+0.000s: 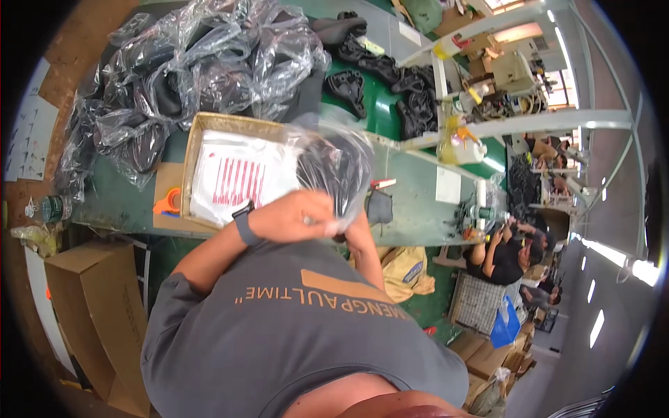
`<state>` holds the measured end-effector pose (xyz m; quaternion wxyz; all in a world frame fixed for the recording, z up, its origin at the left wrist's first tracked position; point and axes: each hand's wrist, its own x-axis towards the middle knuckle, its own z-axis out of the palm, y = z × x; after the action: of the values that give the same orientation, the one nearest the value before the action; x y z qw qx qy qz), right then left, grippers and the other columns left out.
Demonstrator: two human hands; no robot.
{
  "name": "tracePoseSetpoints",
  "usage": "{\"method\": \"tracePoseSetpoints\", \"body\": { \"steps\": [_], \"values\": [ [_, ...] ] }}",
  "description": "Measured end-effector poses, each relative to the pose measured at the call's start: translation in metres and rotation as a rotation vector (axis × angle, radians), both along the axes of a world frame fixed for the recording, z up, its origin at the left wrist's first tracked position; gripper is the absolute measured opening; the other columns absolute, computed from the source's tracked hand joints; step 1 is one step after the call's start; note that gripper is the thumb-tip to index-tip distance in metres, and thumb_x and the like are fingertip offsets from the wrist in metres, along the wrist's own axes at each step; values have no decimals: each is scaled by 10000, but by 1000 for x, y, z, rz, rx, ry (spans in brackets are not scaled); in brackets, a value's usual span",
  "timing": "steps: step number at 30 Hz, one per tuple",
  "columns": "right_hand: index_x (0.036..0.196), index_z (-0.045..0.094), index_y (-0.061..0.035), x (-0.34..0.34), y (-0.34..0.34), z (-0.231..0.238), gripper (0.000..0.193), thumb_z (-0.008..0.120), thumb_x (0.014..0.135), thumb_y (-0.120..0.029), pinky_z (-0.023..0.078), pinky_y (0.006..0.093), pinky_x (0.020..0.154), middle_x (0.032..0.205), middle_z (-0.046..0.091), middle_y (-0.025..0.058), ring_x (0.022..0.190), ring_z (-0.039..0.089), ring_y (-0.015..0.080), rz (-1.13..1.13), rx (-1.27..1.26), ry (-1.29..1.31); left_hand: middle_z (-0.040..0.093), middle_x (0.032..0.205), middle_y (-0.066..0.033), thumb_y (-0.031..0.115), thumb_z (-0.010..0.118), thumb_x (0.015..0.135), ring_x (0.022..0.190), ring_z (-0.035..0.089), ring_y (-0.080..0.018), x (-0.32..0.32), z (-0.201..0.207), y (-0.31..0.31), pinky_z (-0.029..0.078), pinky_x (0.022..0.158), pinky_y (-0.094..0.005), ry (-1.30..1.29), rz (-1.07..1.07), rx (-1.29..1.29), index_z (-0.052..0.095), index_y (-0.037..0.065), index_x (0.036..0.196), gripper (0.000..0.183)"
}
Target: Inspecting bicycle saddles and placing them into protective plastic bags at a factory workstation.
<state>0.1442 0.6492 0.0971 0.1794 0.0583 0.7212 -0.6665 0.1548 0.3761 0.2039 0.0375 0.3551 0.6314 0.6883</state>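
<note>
Close in front of me, a clear plastic bag (352, 157) with a dark, saddle-shaped thing (322, 164) inside stands over the right end of an open carton (189, 164). My left hand (303, 217), with a watch on its wrist, is closed in a pinch at the bag's near end. At the same end my right hand (357, 233) grips the bag from the right, its fingers partly hidden behind the plastic. Flat white bags with red print (240, 171) lie stacked in the carton.
Several dark things in clear plastic (230, 63) are heaped beyond the carton. Black moulded parts (345, 90) lie on the green surface farther right. Orange-handled scissors (167, 202) lie left of the carton. A tall cardboard box (97, 313) stands at lower left; another person (512, 254) sits at right.
</note>
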Motion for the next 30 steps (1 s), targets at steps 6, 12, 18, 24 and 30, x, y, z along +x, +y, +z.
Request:
{"method": "tracePoseSetpoints", "body": {
  "steps": [6,12,18,24,30],
  "values": [
    [1415,497,-22,-47,-1,27,586,773,899,3,483,398,1088,1361,618,118,1247,608,254,-275,-546,-403,689,1183,-60,203,713,1026,1122,637,-180,-41,-89,-16,500,997,-361,-731,-242,222,673,-20,1326,376],
    [1534,492,-20,-119,-37,49,628,730,953,-13,511,406,1071,1592,472,127,1364,546,246,313,-199,280,709,1259,-94,218,818,939,1149,663,-176,-175,-82,-10,558,974,-397,-922,181,302,620,36,1401,535],
    [1553,489,-63,-275,21,-27,658,736,943,-43,535,389,1039,1495,593,170,1254,646,269,-10,22,103,729,1066,-35,213,732,1017,813,655,-97,-404,-122,-114,518,653,-256,-997,520,717,687,70,1110,177],
    [1580,395,9,-419,62,-186,826,806,884,-165,483,451,1114,1481,563,278,1313,602,383,49,616,286,700,862,-28,233,642,1084,583,502,-50,-397,-197,-166,364,479,-209,-851,987,743,629,82,1018,165],
    [1580,319,50,-510,52,-255,1002,878,798,-234,410,489,1196,1537,488,304,1403,502,460,23,997,272,763,906,-62,360,512,1138,606,571,-63,-240,-156,-61,460,566,-221,-768,961,77,668,16,1293,408]
  ]
}}
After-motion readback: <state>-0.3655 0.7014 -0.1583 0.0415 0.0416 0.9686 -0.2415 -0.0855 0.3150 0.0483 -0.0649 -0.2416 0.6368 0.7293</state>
